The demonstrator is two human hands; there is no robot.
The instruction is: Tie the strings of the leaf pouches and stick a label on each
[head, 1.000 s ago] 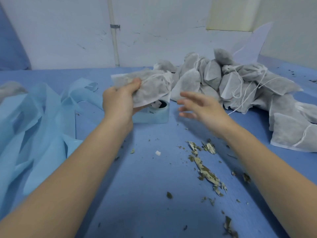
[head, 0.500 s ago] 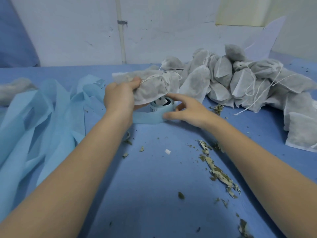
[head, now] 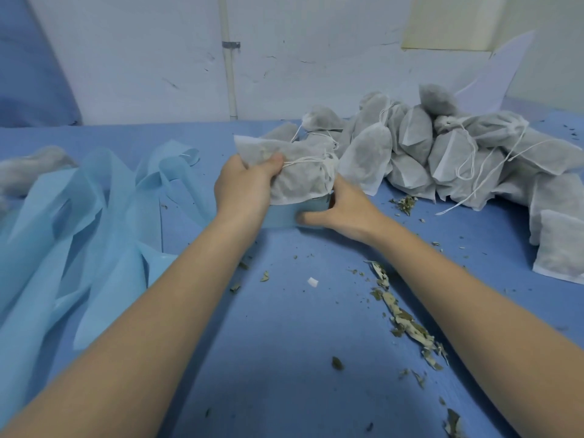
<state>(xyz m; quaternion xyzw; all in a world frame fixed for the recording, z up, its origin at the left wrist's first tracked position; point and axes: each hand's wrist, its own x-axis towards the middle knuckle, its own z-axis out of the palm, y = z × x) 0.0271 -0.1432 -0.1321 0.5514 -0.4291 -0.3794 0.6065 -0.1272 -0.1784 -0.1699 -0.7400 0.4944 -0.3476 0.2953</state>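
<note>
Left hand (head: 245,191) at frame centre grips a leaf pouch (head: 297,175), thumb curled over its top, above the label roll (head: 284,214). Right hand (head: 344,207) holds the roll, thumb along its side. Remaining pouches (head: 442,150) piled upper right

Two bare forearms reach in from the bottom corners of the head view, each uncovered from the frame edge to the wrist, with no sleeve or cuff showing anywhere along them. The left hand (head: 245,188) and the right hand (head: 343,206) are both ungloved, and no ring, watch, bracelet or strap shows on the fingers or wrists that can be seen. The thumbnail of the left hand looks short and unpainted; the right hand's fingertips are too hidden to judge.
</note>
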